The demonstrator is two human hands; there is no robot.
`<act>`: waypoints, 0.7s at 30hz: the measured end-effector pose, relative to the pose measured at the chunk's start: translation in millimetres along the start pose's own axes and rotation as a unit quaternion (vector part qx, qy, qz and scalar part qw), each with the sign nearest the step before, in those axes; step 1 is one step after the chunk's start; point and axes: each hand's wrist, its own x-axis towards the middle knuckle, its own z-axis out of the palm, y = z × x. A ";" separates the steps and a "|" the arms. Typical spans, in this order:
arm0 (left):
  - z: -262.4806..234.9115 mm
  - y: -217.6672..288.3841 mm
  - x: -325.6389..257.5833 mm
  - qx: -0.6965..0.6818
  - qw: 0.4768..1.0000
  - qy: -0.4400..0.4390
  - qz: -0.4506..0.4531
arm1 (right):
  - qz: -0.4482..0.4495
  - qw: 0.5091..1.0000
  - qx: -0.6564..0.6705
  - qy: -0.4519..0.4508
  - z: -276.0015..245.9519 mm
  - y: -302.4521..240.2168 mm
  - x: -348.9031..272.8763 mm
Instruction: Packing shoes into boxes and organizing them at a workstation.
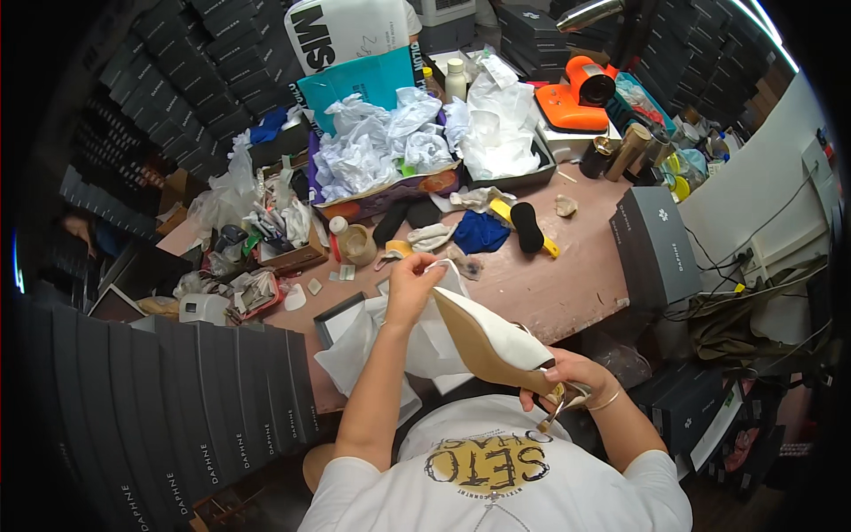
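A white high-heeled shoe [490,335] is held tilted over the desk edge, its tan sole turned toward me and its pointed toe up and to the left. My right hand [578,377] is closed round the heel end, near a gold-coloured heel. At the toe, my left hand [415,288] pinches a bit of white tissue paper; whether it also touches the shoe is hard to tell. Behind and below the shoe, more white tissue paper [362,341] spreads over an open dark shoe box [340,312], which it partly hides.
Yellow-handled brush [529,229], blue cloth [480,232] and glue jar [356,246] lie beyond the shoe. Farther back are a box of crumpled tissue [381,146] and an orange device [572,108]. Stacked shoe boxes [177,390] rise at left; another box [653,248] stands at right.
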 end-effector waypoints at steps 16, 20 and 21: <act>5.2 46.4 -109.3 0.128 0.963 -0.010 0.238 | -0.145 0.933 0.294 0.152 -10.6 54.8 123.7; 40.5 30.7 -122.9 0.182 0.928 -0.129 0.298 | -0.298 0.867 -0.275 0.289 -88.0 127.6 150.9; 43.3 15.9 -129.2 0.197 0.926 -0.138 0.290 | -0.221 0.919 -0.146 0.294 -82.2 121.9 148.3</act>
